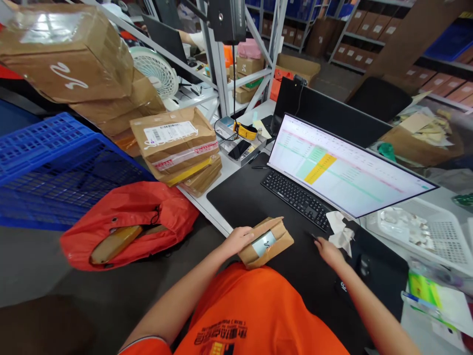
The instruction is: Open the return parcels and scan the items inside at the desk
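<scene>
My left hand [239,240] grips the left side of a small brown cardboard box [275,250] at the near edge of the black desk mat [236,190]. The top of the box has torn or opened flaps, and a pale label [263,243] with a dark handwritten mark shows between them. Off to the right, my right hand [328,250] is closed over the mat, apart from the box. A small, thin dark thing pokes out at its fingertips; its kind is too small to tell. Crumpled white paper [340,231] lies just beyond that hand.
A keyboard [295,198] and a lit monitor [343,165] stand behind the box, with a mouse [364,266] to the right. Taped parcels [175,143], a red bag [136,217] and a blue crate [62,172] crowd the left. A white basket [449,236] sits far right.
</scene>
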Action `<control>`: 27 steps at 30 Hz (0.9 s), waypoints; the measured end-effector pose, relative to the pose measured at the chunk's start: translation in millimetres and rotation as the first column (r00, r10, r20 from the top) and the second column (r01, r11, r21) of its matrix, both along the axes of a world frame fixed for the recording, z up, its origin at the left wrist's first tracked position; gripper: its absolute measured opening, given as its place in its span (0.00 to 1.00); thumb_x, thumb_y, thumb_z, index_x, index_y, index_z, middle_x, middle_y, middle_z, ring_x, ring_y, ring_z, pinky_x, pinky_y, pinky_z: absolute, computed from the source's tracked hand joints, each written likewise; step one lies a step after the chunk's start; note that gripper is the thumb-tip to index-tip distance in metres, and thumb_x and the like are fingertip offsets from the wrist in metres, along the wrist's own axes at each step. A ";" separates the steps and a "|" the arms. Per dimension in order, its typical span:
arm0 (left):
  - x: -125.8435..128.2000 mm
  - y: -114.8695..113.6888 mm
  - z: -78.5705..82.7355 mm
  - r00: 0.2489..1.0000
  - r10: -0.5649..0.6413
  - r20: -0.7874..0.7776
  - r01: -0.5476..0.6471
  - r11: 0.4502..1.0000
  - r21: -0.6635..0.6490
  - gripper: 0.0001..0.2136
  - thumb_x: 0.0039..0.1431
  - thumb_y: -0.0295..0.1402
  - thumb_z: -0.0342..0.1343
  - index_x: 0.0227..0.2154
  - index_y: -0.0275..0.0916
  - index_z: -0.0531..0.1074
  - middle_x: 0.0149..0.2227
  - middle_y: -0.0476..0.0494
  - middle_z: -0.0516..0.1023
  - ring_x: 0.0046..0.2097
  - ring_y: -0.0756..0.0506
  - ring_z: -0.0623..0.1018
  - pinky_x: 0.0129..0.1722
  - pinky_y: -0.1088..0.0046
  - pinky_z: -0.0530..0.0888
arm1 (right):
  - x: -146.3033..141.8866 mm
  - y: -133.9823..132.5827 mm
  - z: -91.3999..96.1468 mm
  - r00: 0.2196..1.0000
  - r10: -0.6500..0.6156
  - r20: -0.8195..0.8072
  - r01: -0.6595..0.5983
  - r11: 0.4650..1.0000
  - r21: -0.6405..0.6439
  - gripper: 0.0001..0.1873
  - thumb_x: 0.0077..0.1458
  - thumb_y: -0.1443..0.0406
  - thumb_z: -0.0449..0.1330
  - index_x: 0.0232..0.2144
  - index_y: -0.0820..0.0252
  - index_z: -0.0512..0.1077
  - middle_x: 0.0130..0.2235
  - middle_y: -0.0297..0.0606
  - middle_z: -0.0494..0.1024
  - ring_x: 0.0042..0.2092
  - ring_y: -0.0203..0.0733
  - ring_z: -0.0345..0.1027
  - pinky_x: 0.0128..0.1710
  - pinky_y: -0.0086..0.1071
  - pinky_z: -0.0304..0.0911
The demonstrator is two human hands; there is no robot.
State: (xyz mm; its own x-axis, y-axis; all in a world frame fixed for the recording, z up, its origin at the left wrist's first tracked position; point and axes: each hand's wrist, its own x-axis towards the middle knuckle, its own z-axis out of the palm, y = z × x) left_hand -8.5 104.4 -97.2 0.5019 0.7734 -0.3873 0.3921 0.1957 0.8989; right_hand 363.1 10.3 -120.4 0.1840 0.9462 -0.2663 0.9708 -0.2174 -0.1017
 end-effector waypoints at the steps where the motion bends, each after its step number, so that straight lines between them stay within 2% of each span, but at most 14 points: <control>1: 0.5 4.7 -5.3 0.997 0.040 0.063 -0.034 0.994 -0.105 0.14 0.55 0.44 0.56 0.30 0.37 0.74 0.31 0.47 0.79 0.35 0.46 0.77 0.34 0.73 0.70 | -1.7 -7.4 -12.4 1.000 -0.028 -0.010 0.028 1.000 -0.014 0.11 0.65 0.62 0.54 0.42 0.63 0.73 0.38 0.38 0.77 0.37 0.38 0.73 0.40 0.36 0.71; 4: -1.2 21.2 -20.8 0.976 0.116 0.186 -0.033 0.917 -0.397 0.20 0.44 0.48 0.65 0.32 0.36 0.72 0.31 0.46 0.79 0.34 0.46 0.78 0.36 0.71 0.72 | -8.8 -19.1 -38.3 0.996 -0.089 -0.023 0.089 0.996 -0.013 0.12 0.60 0.69 0.54 0.44 0.68 0.73 0.41 0.49 0.77 0.41 0.46 0.75 0.42 0.39 0.70; 6: -4.9 32.4 -27.9 0.979 0.098 0.179 -0.005 0.890 -0.457 0.24 0.39 0.49 0.69 0.32 0.36 0.72 0.32 0.44 0.79 0.34 0.46 0.79 0.39 0.69 0.74 | -17.9 -18.4 -39.1 0.995 -0.083 -0.057 0.085 0.996 0.038 0.20 0.58 0.69 0.53 0.52 0.68 0.69 0.51 0.56 0.74 0.52 0.51 0.71 0.50 0.45 0.69; 7: -7.0 37.6 -29.9 0.985 0.077 0.154 0.002 0.891 -0.453 0.25 0.38 0.49 0.70 0.33 0.35 0.73 0.32 0.43 0.80 0.35 0.45 0.80 0.40 0.67 0.75 | -24.8 -15.8 -33.9 0.994 -0.029 -0.103 0.037 0.996 0.080 0.24 0.58 0.69 0.53 0.57 0.66 0.66 0.56 0.56 0.71 0.57 0.52 0.67 0.54 0.47 0.66; 9: -10.7 47.1 -30.1 0.996 0.031 0.089 0.010 0.906 -0.423 0.25 0.39 0.48 0.70 0.35 0.35 0.74 0.33 0.42 0.80 0.36 0.43 0.81 0.40 0.65 0.76 | -43.6 -6.4 -15.2 0.957 0.195 -0.213 -0.156 0.970 0.185 0.31 0.58 0.69 0.53 0.63 0.59 0.58 0.64 0.50 0.63 0.65 0.49 0.57 0.62 0.48 0.59; 12: -12.2 56.4 -20.4 0.999 -0.008 -0.048 -0.007 0.953 -0.302 0.23 0.45 0.42 0.69 0.42 0.34 0.74 0.38 0.39 0.81 0.41 0.40 0.81 0.44 0.60 0.77 | -78.1 17.5 17.0 0.790 0.559 -0.251 -0.482 0.820 0.309 0.35 0.59 0.71 0.51 0.67 0.54 0.51 0.67 0.45 0.59 0.69 0.47 0.50 0.65 0.50 0.53; 14: -8.8 54.5 -9.3 0.990 0.037 -0.138 -0.058 0.986 -0.154 0.23 0.52 0.36 0.66 0.50 0.35 0.72 0.48 0.35 0.79 0.52 0.37 0.78 0.54 0.55 0.73 | -97.5 37.4 30.5 0.735 0.650 -0.194 -0.589 0.753 0.292 0.29 0.61 0.72 0.48 0.64 0.56 0.56 0.63 0.46 0.65 0.65 0.47 0.56 0.63 0.49 0.57; 16: -1.9 42.9 0.8 0.969 0.066 -0.237 -0.031 0.989 0.148 0.21 0.60 0.31 0.58 0.56 0.39 0.68 0.59 0.35 0.72 0.63 0.37 0.68 0.64 0.52 0.63 | -109.8 56.1 36.2 0.722 0.680 -0.127 -0.641 0.727 0.245 0.20 0.63 0.72 0.48 0.56 0.61 0.65 0.55 0.48 0.72 0.57 0.47 0.65 0.57 0.46 0.63; 17: 2.5 34.0 3.9 0.955 0.046 -0.293 0.053 0.945 0.321 0.21 0.63 0.29 0.54 0.58 0.42 0.67 0.63 0.37 0.68 0.67 0.38 0.63 0.67 0.52 0.58 | -113.3 63.6 37.2 0.717 0.690 -0.101 -0.659 0.717 0.225 0.16 0.63 0.72 0.49 0.51 0.64 0.68 0.50 0.48 0.74 0.53 0.47 0.67 0.54 0.44 0.65; 19: 11.2 14.7 4.2 0.899 -0.058 -0.434 0.316 0.771 0.552 0.21 0.64 0.28 0.52 0.59 0.46 0.67 0.67 0.41 0.63 0.70 0.39 0.58 0.69 0.51 0.54 | -116.3 73.8 38.0 0.690 0.720 -0.076 -0.695 0.689 0.205 0.10 0.62 0.72 0.51 0.43 0.64 0.71 0.44 0.45 0.75 0.48 0.45 0.68 0.51 0.40 0.66; 20: 14.5 6.5 1.7 0.869 -0.103 -0.485 0.406 0.709 0.577 0.21 0.65 0.29 0.52 0.60 0.46 0.67 0.68 0.42 0.60 0.70 0.39 0.56 0.69 0.50 0.54 | -116.5 76.2 38.5 0.673 0.736 -0.078 -0.712 0.672 0.203 0.09 0.62 0.72 0.52 0.41 0.63 0.71 0.42 0.43 0.75 0.46 0.44 0.68 0.50 0.38 0.66; 21: 16.6 0.3 -2.0 0.846 -0.143 -0.514 0.461 0.680 0.570 0.22 0.66 0.31 0.52 0.62 0.46 0.65 0.70 0.42 0.58 0.71 0.38 0.54 0.69 0.50 0.54 | -116.1 77.2 39.3 0.658 0.749 -0.082 -0.724 0.659 0.203 0.08 0.62 0.72 0.52 0.39 0.62 0.71 0.41 0.41 0.74 0.45 0.44 0.68 0.48 0.37 0.66; 24: 15.4 -4.3 -13.8 0.832 -0.178 -0.525 0.486 0.690 0.536 0.25 0.68 0.35 0.50 0.66 0.46 0.58 0.72 0.41 0.51 0.72 0.39 0.51 0.69 0.52 0.55 | -113.5 74.5 42.9 0.647 0.758 -0.078 -0.738 0.649 0.187 0.09 0.62 0.72 0.52 0.36 0.62 0.71 0.40 0.41 0.74 0.42 0.43 0.67 0.44 0.36 0.65; 27: 10.4 2.3 -19.7 0.834 -0.183 -0.521 0.485 0.693 0.533 0.26 0.67 0.36 0.52 0.67 0.47 0.58 0.72 0.42 0.50 0.72 0.40 0.51 0.69 0.54 0.55 | -110.4 70.4 44.8 0.658 0.749 -0.072 -0.732 0.659 0.171 0.09 0.61 0.74 0.52 0.36 0.62 0.71 0.39 0.41 0.73 0.41 0.44 0.66 0.43 0.37 0.63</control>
State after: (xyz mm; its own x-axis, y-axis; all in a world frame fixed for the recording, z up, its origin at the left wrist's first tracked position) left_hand 1.9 106.7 -116.9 0.6916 0.7142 -0.1077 0.6586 -0.5625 0.4998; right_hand 252.7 80.7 -75.6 -0.6185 0.7776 -0.1132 0.7801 0.5903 -0.2073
